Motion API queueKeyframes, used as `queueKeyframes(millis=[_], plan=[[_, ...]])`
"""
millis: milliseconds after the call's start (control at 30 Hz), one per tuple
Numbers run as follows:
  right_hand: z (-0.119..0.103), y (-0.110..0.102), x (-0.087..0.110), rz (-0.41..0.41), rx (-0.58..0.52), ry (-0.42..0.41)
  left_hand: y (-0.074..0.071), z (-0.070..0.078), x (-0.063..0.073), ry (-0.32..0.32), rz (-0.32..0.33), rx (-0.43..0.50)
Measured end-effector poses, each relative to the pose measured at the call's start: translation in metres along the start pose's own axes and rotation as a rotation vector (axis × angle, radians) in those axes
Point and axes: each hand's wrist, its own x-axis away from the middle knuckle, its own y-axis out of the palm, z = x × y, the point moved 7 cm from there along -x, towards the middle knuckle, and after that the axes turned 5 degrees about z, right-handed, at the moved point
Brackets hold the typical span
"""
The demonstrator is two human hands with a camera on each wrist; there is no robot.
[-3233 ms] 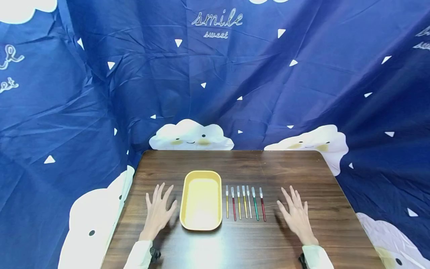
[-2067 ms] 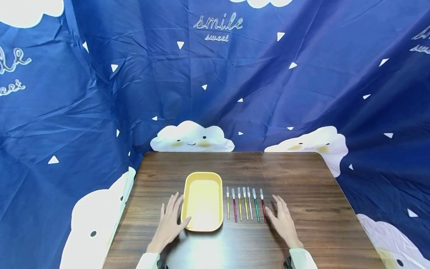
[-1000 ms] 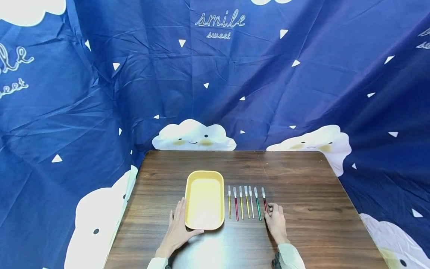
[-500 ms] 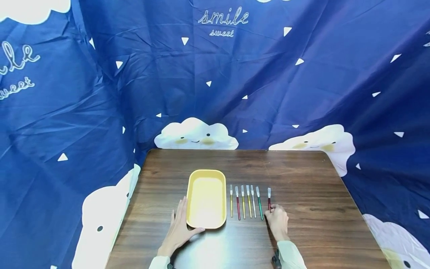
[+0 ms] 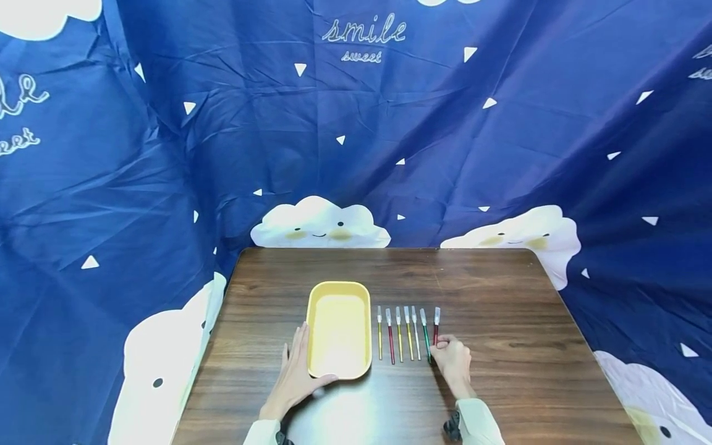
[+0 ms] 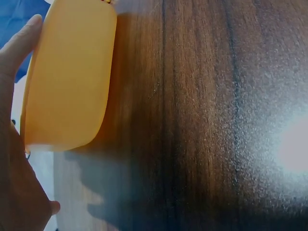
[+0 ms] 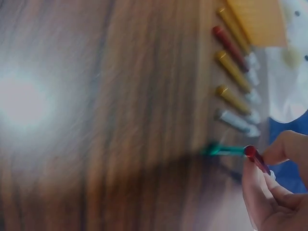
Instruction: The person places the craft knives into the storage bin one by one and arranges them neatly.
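My left hand (image 5: 295, 374) rests against a yellow tray (image 5: 367, 337), its fingers lying straight along the left side and the thumb at the near edge. The left wrist view shows the tray's orange-looking outer wall (image 6: 72, 77) beside that hand. Between thumb and fingertips, my right hand (image 5: 453, 363) pinches a red craft knife (image 5: 436, 321) with a clear cap. In the right wrist view the red handle end (image 7: 250, 152) sticks out of the grip. Just left of it lies a green craft knife (image 5: 426, 337), partly behind the red one in the right wrist view.
Between the tray and the green knife, several more capped craft knives lie in a row: gold (image 5: 380, 337), red (image 5: 391, 340) and silver (image 5: 416, 337) ones among them. The brown wooden table (image 5: 500, 296) backs onto a blue cloud-printed curtain (image 5: 356, 123).
Both hands have come inward; the left now touches the tray. My right hand has taken the rightmost red craft knife, and over the last half second has shifted it left towards the green one.
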Motion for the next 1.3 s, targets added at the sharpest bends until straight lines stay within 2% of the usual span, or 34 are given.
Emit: queueKeyframes(millis=[200, 400, 600, 733, 900, 1100, 1300], plan=[[-0.024, 0.005, 0.003, -0.025, -0.022, -0.015, 0.001, -0.002, 0.001, -0.011, -0.010, -0.010], [-0.056, 0.015, 0.010, -0.078, -0.098, -0.057, 0.002, -0.002, 0.000, 0.001, 0.006, -0.020], [-0.086, 0.027, 0.020, -0.130, -0.152, -0.069, 0.004, -0.001, -0.002, -0.012, -0.035, 0.001], [-0.104, 0.036, 0.026, -0.155, -0.165, -0.089, 0.004, -0.003, -0.003, -0.010, -0.040, 0.003], [-0.122, 0.048, 0.031, -0.167, -0.197, -0.127, 0.002, -0.004, -0.002, -0.011, -0.032, 0.000], [-0.139, 0.062, 0.040, -0.202, -0.249, -0.160, 0.003, -0.005, 0.000, -0.025, -0.053, -0.014], [-0.153, 0.081, 0.052, -0.257, -0.280, -0.185, 0.003, -0.003, 0.001, -0.005, -0.033, -0.018]])
